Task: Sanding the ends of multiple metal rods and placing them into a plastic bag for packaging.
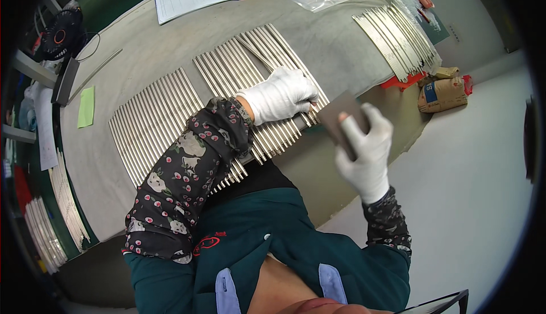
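Gripping brown block (348, 106): right hand (368, 157) | metal rods (227, 68): beneath curled left hand (280, 96), hold unclear

The left forearm (190, 169) is slanting forward and to the right, its white-gloved left grip (278, 95) lying palm down with fingers (306, 90) curling. The right forearm (388, 220) is pointing forward, its white-gloved right grip (367, 152) clasping, one bare fingertip (343, 116) showing.

From my feed I see pale letters (431, 92) on the brown sack (447, 99). A red emblem (207, 244) marks the green jacket (250, 214).
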A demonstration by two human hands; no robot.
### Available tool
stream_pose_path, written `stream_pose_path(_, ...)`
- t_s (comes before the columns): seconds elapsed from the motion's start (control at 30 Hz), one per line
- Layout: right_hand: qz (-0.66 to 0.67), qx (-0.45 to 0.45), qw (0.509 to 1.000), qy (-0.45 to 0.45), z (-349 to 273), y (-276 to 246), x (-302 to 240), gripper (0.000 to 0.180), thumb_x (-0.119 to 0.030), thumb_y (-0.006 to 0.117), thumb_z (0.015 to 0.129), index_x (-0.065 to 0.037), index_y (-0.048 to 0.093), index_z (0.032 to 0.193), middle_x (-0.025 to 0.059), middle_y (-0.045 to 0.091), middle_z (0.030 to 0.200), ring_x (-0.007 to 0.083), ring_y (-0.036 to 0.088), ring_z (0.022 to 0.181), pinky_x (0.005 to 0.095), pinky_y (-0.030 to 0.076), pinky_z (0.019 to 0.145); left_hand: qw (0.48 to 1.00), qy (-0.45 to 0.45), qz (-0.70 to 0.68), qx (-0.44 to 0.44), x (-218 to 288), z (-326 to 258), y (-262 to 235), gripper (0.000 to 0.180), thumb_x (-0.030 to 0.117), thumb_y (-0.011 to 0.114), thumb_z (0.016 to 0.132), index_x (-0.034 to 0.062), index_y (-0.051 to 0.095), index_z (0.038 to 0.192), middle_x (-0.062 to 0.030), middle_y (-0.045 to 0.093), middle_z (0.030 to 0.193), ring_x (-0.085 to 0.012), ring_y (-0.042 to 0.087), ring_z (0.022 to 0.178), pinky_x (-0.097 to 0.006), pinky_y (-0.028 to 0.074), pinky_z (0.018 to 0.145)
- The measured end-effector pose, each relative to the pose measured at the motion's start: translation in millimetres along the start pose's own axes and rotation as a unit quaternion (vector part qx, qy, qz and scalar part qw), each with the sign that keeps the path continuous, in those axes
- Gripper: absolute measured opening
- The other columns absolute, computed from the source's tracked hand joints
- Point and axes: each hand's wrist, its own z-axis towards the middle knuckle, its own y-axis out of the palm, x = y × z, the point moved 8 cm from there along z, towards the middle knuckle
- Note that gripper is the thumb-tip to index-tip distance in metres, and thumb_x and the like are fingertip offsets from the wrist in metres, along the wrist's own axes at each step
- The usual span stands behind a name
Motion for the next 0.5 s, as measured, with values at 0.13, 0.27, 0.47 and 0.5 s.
stream_pose_path(0.13,-0.055,0.063,0.995,0.057,1,-16,32,0.050,-0.009,0.068,0.061,-0.010,0.063,0.110,0.0235,0.050,0.117,0.0383,0.049,0.100,0.0457,0.041,0.086,1.000,-0.010,0.005,0.000,0,1,2,0.015,0.020,0.071,0.077,0.0080,0.066,0.085,-0.0090,0.063,0.078,-0.0285,0.061,0.080,-0.040,0.047,0.074)
stream_pose_path(0.27,0.024,-0.020,0.999,-0.014,4,0,-6,0.053,-0.011,0.071,0.059,-0.011,0.062,0.111,0.0227,0.051,0.116,0.0371,0.050,0.099,0.0459,0.042,0.084,1.000,-0.015,0.001,-0.003,4,-1,0,0.016,0.020,0.072,0.076,0.0077,0.066,0.085,-0.0093,0.063,0.078,-0.0283,0.062,0.080,-0.039,0.047,0.072)
stream_pose_path(0.47,0.069,-0.030,0.997,-0.034,4,-6,-18,0.053,-0.011,0.070,0.058,-0.012,0.062,0.111,0.0200,0.050,0.116,0.0362,0.049,0.104,0.0450,0.040,0.089,1.000,-0.021,0.003,-0.012,3,1,-1,0.014,0.018,0.071,0.077,0.0075,0.065,0.084,-0.0096,0.062,0.077,-0.0284,0.062,0.078,-0.039,0.048,0.071)
stream_pose_path(0.5,0.054,-0.028,0.998,-0.020,4,-3,-12,0.053,-0.011,0.070,0.058,-0.012,0.062,0.111,0.0202,0.050,0.116,0.0363,0.049,0.103,0.0445,0.040,0.088,1.000,-0.019,0.002,-0.013,0,2,1,0.014,0.018,0.071,0.077,0.0075,0.065,0.084,-0.0096,0.062,0.077,-0.0284,0.062,0.078,-0.039,0.048,0.071)
